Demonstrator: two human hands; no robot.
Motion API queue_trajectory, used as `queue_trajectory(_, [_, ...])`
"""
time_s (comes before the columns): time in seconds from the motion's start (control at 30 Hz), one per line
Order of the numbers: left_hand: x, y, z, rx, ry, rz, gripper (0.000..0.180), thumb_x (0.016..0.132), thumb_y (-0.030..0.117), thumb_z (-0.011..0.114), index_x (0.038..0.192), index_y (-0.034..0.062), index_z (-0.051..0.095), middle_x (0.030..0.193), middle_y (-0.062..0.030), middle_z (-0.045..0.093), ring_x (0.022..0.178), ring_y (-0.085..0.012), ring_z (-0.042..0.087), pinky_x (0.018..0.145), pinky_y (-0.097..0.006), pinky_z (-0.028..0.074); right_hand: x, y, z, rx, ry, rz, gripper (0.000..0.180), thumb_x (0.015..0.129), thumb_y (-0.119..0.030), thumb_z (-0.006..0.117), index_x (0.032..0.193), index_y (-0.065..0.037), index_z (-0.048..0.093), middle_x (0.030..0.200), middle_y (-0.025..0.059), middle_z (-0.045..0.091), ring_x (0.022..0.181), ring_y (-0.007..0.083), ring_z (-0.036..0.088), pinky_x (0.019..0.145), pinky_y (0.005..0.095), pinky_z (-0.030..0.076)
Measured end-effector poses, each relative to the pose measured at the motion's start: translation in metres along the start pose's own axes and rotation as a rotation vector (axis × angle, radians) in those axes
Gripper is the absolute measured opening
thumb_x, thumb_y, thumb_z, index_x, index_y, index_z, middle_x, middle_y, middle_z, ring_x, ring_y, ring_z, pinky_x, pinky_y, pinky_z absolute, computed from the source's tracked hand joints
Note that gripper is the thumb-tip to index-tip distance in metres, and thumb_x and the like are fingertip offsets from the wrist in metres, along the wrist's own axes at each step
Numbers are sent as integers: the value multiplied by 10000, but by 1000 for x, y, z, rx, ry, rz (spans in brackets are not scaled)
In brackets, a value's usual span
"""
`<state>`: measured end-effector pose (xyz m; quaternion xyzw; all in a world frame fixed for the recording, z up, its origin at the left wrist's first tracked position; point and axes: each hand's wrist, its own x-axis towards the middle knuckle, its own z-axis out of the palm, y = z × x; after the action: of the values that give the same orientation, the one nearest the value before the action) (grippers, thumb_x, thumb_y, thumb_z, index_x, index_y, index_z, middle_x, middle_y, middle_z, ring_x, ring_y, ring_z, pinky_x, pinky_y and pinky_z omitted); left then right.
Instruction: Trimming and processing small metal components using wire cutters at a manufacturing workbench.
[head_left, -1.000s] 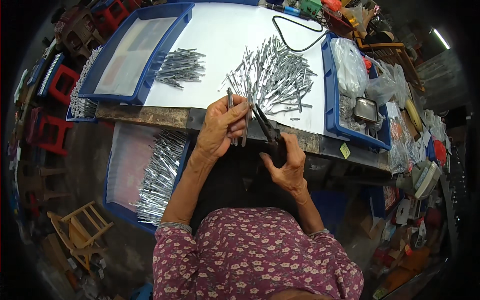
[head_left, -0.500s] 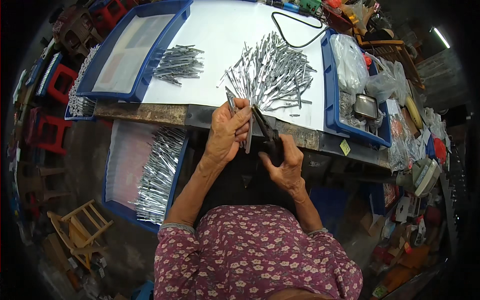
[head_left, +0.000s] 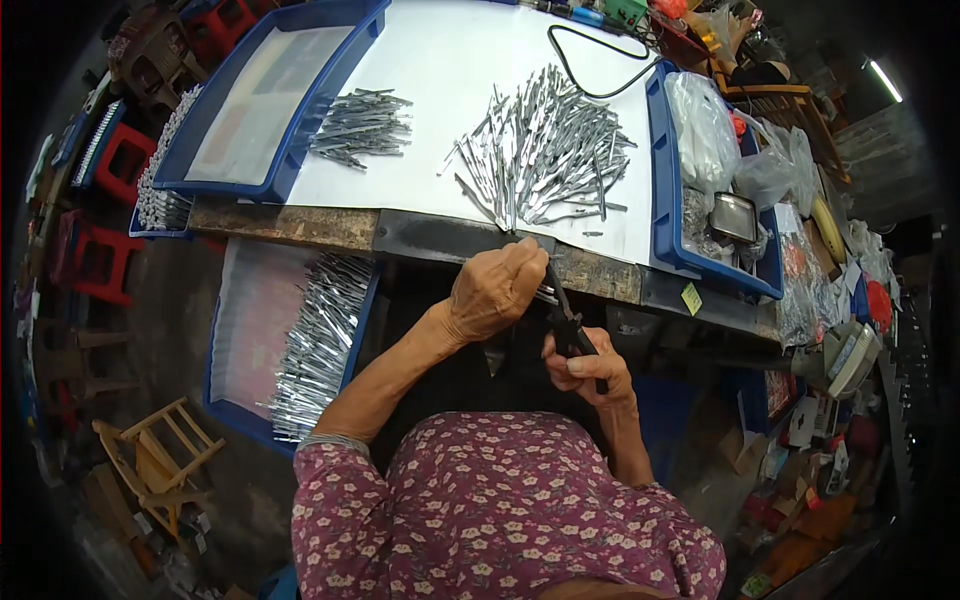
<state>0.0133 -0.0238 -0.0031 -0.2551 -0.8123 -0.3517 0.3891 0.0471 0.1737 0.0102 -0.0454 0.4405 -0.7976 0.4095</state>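
My left hand [head_left: 497,290] is closed at the table's front edge, knuckles up. Thin metal strips [head_left: 546,294] poke out beside its fingers, but most of what it grips is hidden. Lower and to the right, my right hand [head_left: 597,368] is wrapped around dark-handled pliers [head_left: 566,325], whose jaws point up beside the left fingers. Whether the jaws touch a strip cannot be seen. Just beyond the left hand, a big fanned heap of silvery metal strips [head_left: 560,150] spreads over the white tabletop sheet [head_left: 430,100]. A smaller pile of strips [head_left: 362,127] lies to its left.
A blue tray [head_left: 275,180] stands at the table's left, and another blue tray [head_left: 665,210] with plastic bags at the right. Below the table on the left, a blue bin [head_left: 215,350] holds many strips. A wooden stool [head_left: 160,460] lies on the floor. A black cord [head_left: 565,65] loops at the back.
My left hand has turned knuckles-up and shifted right and down, hiding the strips it showed before. The pliers and right hand have moved down and slightly right, away from the heap.
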Motion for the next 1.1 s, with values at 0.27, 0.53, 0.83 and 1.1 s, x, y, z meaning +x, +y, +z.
queue_trajectory(0.27, [17, -10, -14, -412, 0, -816, 101, 860, 88, 413, 838, 21, 485, 621, -78, 538, 586, -153, 540, 515, -299, 417, 8, 18, 0, 45, 45, 7, 345, 763, -209, 602, 1000, 22, 505, 735, 34, 485, 597, 100, 428, 536, 247, 351])
queue_trajectory(0.53, [29, -86, -20, 56, -325, -831, 230, 847, 204, 516, 875, -21, 476, 701, -188, 605, 685, -330, 610, 598, -429, 456, 3, 33, -2, -86, 105, 29, 355, 747, -227, 613, 981, 24, 523, 742, 36, 493, 600, 103, 446, 525, 247, 360])
queue_trajectory(0.83, [40, -93, -2, 338, -469, -826, 273, 674, 120, 595, 872, -30, 483, 800, -269, 584, 793, -424, 573, 691, -464, 454, 5, 36, 3, -446, 90, 19, 364, 734, -272, 616, 942, 15, 532, 661, 3, 444, 562, 73, 408, 498, 232, 319])
queue_trajectory(1.1, [43, -114, -11, 274, -357, -939, 220, 658, 24, 525, 853, -57, 460, 772, -281, 579, 758, -420, 590, 695, -452, 465, 10, 35, 3, -439, 131, -39, 379, 720, -285, 624, 935, 13, 535, 658, -5, 442, 561, 66, 398, 498, 221, 304])
